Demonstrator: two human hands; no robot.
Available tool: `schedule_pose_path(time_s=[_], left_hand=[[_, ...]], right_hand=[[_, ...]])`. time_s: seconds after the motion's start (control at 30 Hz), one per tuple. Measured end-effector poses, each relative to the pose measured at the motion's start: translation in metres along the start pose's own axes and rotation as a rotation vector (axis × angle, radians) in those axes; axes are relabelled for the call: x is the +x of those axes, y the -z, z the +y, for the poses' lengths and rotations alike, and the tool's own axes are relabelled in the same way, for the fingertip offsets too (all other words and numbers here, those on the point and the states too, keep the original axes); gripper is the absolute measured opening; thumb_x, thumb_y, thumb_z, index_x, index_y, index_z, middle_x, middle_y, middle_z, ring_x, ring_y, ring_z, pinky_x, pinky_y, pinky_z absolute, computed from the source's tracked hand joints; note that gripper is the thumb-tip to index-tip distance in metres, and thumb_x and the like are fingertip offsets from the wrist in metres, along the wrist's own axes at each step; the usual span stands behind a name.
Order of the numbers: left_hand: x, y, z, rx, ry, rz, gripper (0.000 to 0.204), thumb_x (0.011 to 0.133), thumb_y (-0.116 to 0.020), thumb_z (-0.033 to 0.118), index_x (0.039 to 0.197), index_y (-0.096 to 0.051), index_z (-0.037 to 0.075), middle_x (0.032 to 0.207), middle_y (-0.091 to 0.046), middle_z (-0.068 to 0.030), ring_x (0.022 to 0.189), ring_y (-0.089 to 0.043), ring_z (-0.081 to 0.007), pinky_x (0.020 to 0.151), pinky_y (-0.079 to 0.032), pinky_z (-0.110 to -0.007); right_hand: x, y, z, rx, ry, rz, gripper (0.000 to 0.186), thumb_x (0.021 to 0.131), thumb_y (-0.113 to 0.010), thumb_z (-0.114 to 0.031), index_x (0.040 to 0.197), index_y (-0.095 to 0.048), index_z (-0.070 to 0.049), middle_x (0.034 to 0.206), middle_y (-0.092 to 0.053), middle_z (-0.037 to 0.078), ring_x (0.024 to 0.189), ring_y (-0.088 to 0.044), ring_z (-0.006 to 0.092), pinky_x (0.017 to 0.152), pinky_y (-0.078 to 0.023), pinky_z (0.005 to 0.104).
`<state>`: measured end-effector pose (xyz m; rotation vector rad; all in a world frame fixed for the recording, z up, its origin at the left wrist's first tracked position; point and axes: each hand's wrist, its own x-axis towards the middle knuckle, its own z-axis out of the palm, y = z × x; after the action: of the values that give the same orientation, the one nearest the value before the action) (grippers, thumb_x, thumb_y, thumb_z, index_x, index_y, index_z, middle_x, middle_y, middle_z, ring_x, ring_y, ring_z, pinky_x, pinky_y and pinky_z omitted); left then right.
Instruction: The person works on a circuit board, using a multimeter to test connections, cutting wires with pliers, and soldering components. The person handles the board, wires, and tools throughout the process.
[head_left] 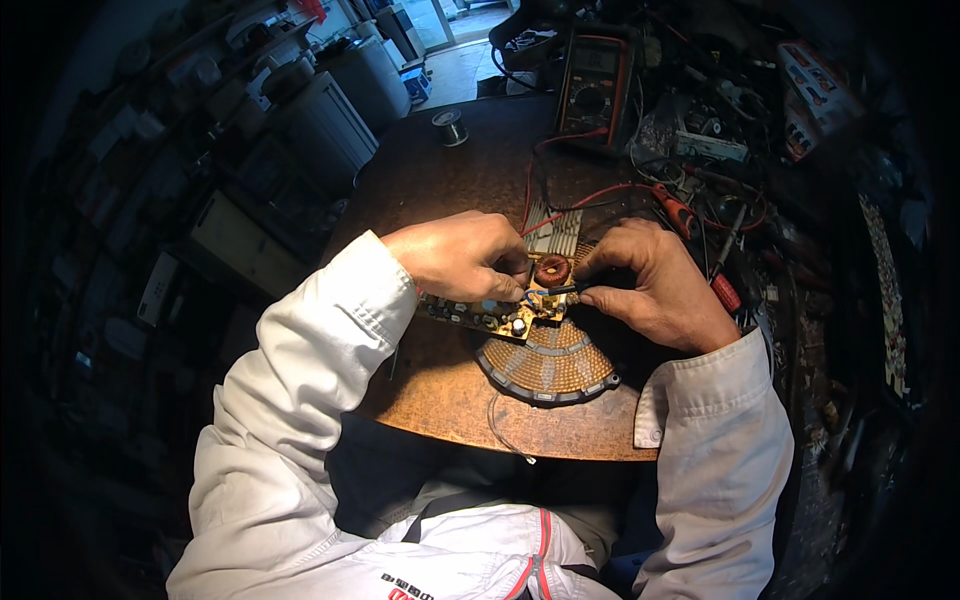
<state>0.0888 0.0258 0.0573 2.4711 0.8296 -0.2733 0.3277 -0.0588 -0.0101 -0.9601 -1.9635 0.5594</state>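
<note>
A circuit board [485, 316] lies over a round, flat induction coil [545, 366] with brown windings. On the board sit a copper-wound ring coil [552, 270], a small round capacitor [519, 326] and other parts; behind them is a finned metal heat sink [553, 232]. My left hand [458, 256] reaches in from the left, fingers closed at the board beside a small blue wire [533, 296]; what they hold is hidden. From the right, my right hand [650, 285] pinches a thin black piece [565, 290], like a sleeved lead, between thumb and forefinger just above the board.
At the back stands a multimeter [594, 80] with red and black leads running toward the board. A solder spool or tin [450, 127] is on the wooden table [440, 398]. Red-handled pliers [675, 210], a red screwdriver handle [726, 293] and clutter fill the right side.
</note>
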Motion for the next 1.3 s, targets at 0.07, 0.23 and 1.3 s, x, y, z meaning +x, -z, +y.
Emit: schedule_pose_path(time_s=[0.07, 0.23, 1.3], left_hand=[[0.004, 0.003, 0.004, 0.025, 0.060, -0.048, 0.026, 0.089, -0.074, 0.022, 0.100, -0.074, -0.002, 0.086, -0.074, -0.0180, 0.079, -0.072, -0.0300, 0.071, -0.054, -0.043], [0.004, 0.000, 0.002, 0.031, 0.034, -0.011, 0.028, 0.089, -0.074, 0.023, 0.101, -0.075, -0.003, 0.087, -0.075, -0.0193, 0.080, -0.073, -0.0306, 0.070, -0.055, -0.043], [-0.018, -0.069, -0.019, 0.066, -0.271, 0.721, 0.016, 0.078, -0.084, 0.010, 0.091, -0.077, 0.004, 0.089, -0.067, -0.0079, 0.084, -0.063, -0.0243, 0.071, -0.051, -0.037]], right_hand=[[0.000, 0.000, 0.001, -0.001, -0.010, -0.002, 0.021, 0.072, -0.084, -0.007, 0.091, -0.078, -0.006, 0.084, -0.073, 0.010, 0.082, -0.066, 0.0275, 0.079, -0.052, 0.0394], [0.001, 0.000, -0.001, -0.005, -0.030, -0.011, 0.021, 0.071, -0.085, -0.007, 0.091, -0.078, -0.006, 0.084, -0.073, 0.010, 0.082, -0.066, 0.0280, 0.079, -0.052, 0.0398], [-0.001, 0.002, 0.002, -0.045, -0.010, -0.021, 0.020, 0.072, -0.084, -0.010, 0.088, -0.074, -0.004, 0.084, -0.070, 0.009, 0.085, -0.063, 0.0274, 0.080, -0.048, 0.0386]])
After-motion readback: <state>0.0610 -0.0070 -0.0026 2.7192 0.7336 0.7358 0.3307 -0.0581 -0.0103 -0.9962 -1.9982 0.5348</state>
